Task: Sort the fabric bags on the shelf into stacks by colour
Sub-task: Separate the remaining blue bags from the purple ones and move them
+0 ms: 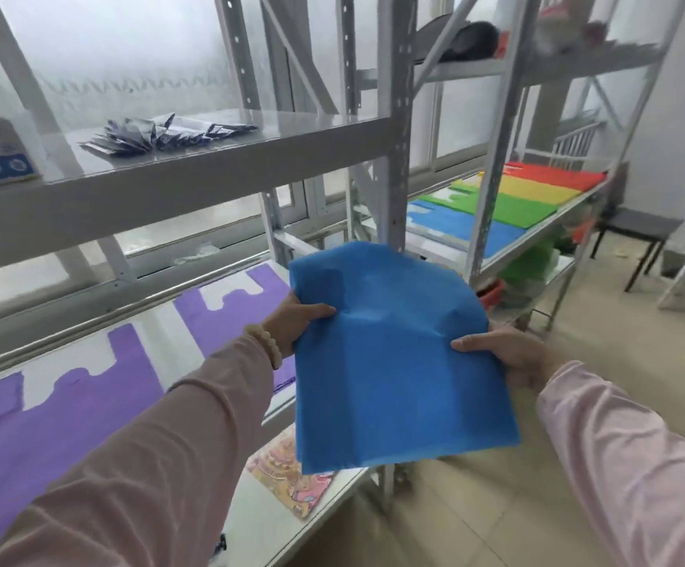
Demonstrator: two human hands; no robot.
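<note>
Both sleeves reach forward, left hand [296,323] and right hand [508,354] pinching the blue bag [394,362], well short of the blue stack [455,229] beyond and right.

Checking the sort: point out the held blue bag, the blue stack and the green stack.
Blue bag [398,362], head view, middle of its face.
Blue stack [455,229], head view, top bag.
Green stack [508,208], head view, top bag.

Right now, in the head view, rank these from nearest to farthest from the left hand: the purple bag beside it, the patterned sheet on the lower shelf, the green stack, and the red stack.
From the left hand:
1. Purple bag, just left on the near shelf.
2. Patterned sheet, below on the lower shelf.
3. Green stack, on the far shelf, right.
4. Red stack, farthest back on that shelf.
</note>
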